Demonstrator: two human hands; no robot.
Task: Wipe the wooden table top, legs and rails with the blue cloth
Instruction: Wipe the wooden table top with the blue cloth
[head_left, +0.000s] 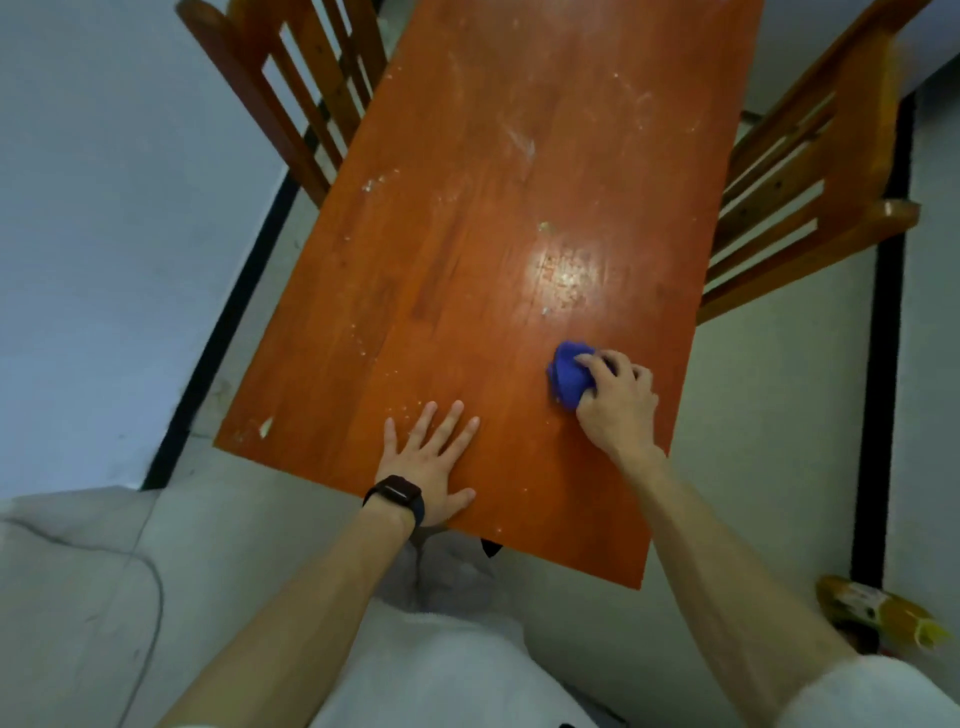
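Your right hand (615, 402) grips bunched blue cloth (569, 374) on table (467, 234) near right edge; left hand (431, 467) flat, fingers spread, bracing. Risk: small wad skips white smears (519, 140) farther up; crumbs get swept onto floor (779, 415).

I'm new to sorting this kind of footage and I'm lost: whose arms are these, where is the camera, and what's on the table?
No machine here: a person wears one wide-angle camera on the head, looking down at their own arms. The left hand, with a dark watch on its wrist, lies flat, fingers spread, on the wooden table top. The right hand has a bunched blue cloth in its grip, against the top. Pale smears mark the wood. A wooden chair stands on the left, another on the right.
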